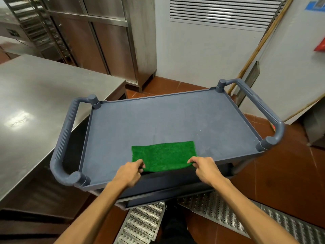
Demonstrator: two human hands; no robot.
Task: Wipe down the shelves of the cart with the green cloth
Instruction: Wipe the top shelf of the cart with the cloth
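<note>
A green cloth (164,154) lies flat on the top shelf of a grey plastic cart (158,120), near the shelf's front edge. My left hand (130,171) pinches the cloth's near left corner. My right hand (204,169) pinches its near right corner. The cloth's near edge hangs slightly over the shelf's front rim between my hands. A lower shelf of the cart (167,194) shows beneath, mostly hidden by the top one.
A steel table (35,111) stands close against the cart's left handle (65,140). Steel cabinets (109,41) and a white wall with a vent lie behind. A wooden pole (260,44) leans at the right. Perforated metal drain grates (228,213) cross the red tile floor.
</note>
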